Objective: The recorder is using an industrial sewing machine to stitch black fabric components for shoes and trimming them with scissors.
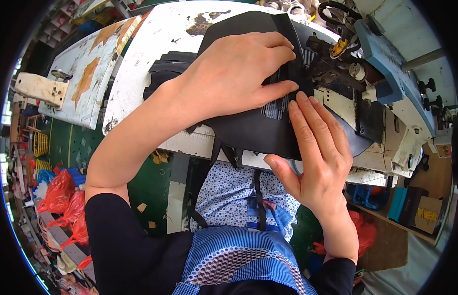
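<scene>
a: nearest the person?
b: blue checked apron [239, 255] over the lap, a black strap [259, 196] hanging down it.
a: right hand?
b: right hand [315, 157] open, fingers flat and pressed on the black fabric panel [253, 130], thumb at its near edge.
a: left hand?
b: left hand [234, 73] open, palm down, spread on the same panel, fingertips at the folded strip near the needle.
a: panel position?
b: lying on the worn white table [140, 73], its right edge under the sewing machine [381, 54]. a stack of black pieces [165, 66] sits beyond the left wrist.
</scene>
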`<state>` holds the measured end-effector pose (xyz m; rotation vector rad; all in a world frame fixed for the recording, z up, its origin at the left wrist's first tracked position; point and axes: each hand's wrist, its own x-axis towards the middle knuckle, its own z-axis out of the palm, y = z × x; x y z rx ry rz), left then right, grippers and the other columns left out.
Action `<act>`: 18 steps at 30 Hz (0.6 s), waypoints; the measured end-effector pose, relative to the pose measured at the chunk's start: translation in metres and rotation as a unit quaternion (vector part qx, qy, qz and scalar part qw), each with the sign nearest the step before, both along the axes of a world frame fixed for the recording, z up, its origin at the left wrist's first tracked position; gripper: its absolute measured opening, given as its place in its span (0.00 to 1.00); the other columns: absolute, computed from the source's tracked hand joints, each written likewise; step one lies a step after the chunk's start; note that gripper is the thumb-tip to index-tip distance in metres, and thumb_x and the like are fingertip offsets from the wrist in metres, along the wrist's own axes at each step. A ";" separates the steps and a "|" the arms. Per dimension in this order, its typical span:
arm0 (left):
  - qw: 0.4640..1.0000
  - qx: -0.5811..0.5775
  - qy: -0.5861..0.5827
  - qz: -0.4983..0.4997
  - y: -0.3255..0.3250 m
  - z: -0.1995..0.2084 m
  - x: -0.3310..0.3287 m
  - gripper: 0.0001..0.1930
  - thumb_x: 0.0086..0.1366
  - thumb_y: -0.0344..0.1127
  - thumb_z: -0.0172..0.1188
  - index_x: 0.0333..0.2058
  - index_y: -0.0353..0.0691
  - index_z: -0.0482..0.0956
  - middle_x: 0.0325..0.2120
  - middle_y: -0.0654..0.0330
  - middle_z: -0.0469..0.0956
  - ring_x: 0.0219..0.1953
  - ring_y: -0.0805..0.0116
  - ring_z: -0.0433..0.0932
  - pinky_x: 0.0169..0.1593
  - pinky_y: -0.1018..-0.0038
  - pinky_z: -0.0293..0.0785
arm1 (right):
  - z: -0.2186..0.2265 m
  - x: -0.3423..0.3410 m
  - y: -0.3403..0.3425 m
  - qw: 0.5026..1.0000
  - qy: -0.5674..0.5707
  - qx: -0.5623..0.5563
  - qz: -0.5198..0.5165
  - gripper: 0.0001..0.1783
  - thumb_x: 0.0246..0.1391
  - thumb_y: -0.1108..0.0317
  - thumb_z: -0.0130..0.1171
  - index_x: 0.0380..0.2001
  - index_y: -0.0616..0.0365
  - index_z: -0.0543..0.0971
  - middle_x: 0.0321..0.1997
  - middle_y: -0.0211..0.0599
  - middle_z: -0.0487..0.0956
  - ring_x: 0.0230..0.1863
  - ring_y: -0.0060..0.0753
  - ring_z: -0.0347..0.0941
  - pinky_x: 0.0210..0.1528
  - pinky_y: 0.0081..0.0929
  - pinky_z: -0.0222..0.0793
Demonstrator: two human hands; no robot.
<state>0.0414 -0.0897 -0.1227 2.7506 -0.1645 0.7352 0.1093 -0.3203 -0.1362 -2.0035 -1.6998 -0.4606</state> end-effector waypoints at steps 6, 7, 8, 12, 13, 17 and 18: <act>1.000 0.016 -0.020 -0.009 0.010 0.000 0.006 0.18 0.66 0.40 0.72 0.50 0.37 0.86 0.53 0.56 0.84 0.51 0.52 0.86 0.53 0.64 0.84 | 0.001 -0.002 0.005 1.000 -0.005 -0.015 -0.012 0.44 0.59 0.40 0.68 0.61 0.72 0.79 0.67 0.58 0.79 0.63 0.61 0.77 0.65 0.52 0.73; 0.998 -0.006 -0.020 -0.053 0.012 0.001 0.008 0.15 0.66 0.37 0.72 0.48 0.37 0.86 0.51 0.56 0.84 0.50 0.53 0.86 0.52 0.64 0.84 | 0.001 -0.002 0.006 1.000 -0.005 -0.015 -0.013 0.44 0.59 0.40 0.68 0.61 0.72 0.79 0.67 0.58 0.79 0.63 0.61 0.77 0.65 0.52 0.73; 0.995 -0.028 -0.019 -0.097 0.013 0.001 0.010 0.11 0.65 0.34 0.72 0.45 0.38 0.87 0.48 0.57 0.85 0.49 0.53 0.87 0.51 0.65 0.84 | 0.002 -0.003 0.006 1.000 -0.001 -0.015 -0.016 0.45 0.59 0.39 0.67 0.62 0.72 0.79 0.67 0.58 0.79 0.62 0.61 0.76 0.64 0.52 0.73; 0.988 -0.086 -0.008 -0.129 0.018 -0.002 0.014 0.07 0.64 0.29 0.72 0.40 0.38 0.88 0.44 0.57 0.86 0.46 0.56 0.87 0.49 0.67 0.85 | 0.002 -0.002 0.007 1.000 0.013 -0.022 -0.017 0.47 0.59 0.37 0.66 0.63 0.72 0.78 0.68 0.56 0.78 0.61 0.59 0.75 0.65 0.52 0.72; 0.988 -0.080 -0.015 -0.129 0.019 -0.002 0.015 0.06 0.64 0.28 0.72 0.39 0.38 0.89 0.44 0.57 0.86 0.46 0.57 0.88 0.48 0.68 0.85 | 0.004 -0.003 0.007 0.999 0.013 -0.023 -0.019 0.47 0.59 0.37 0.66 0.63 0.72 0.78 0.68 0.56 0.78 0.61 0.59 0.75 0.65 0.52 0.72; 0.990 -0.060 -0.027 -0.128 0.021 -0.001 0.017 0.05 0.64 0.28 0.72 0.39 0.38 0.89 0.42 0.58 0.86 0.44 0.59 0.88 0.47 0.69 0.85 | 0.009 -0.008 0.008 0.998 -0.001 -0.053 -0.044 0.49 0.57 0.34 0.65 0.65 0.69 0.77 0.71 0.51 0.77 0.62 0.56 0.74 0.64 0.50 0.69; 0.989 -0.060 -0.026 -0.129 0.022 -0.001 0.019 0.05 0.64 0.28 0.72 0.39 0.38 0.89 0.42 0.58 0.86 0.44 0.59 0.88 0.47 0.69 0.85 | 0.009 -0.009 0.008 0.997 -0.005 -0.062 -0.053 0.50 0.57 0.33 0.65 0.66 0.68 0.77 0.71 0.50 0.76 0.62 0.55 0.73 0.64 0.49 0.68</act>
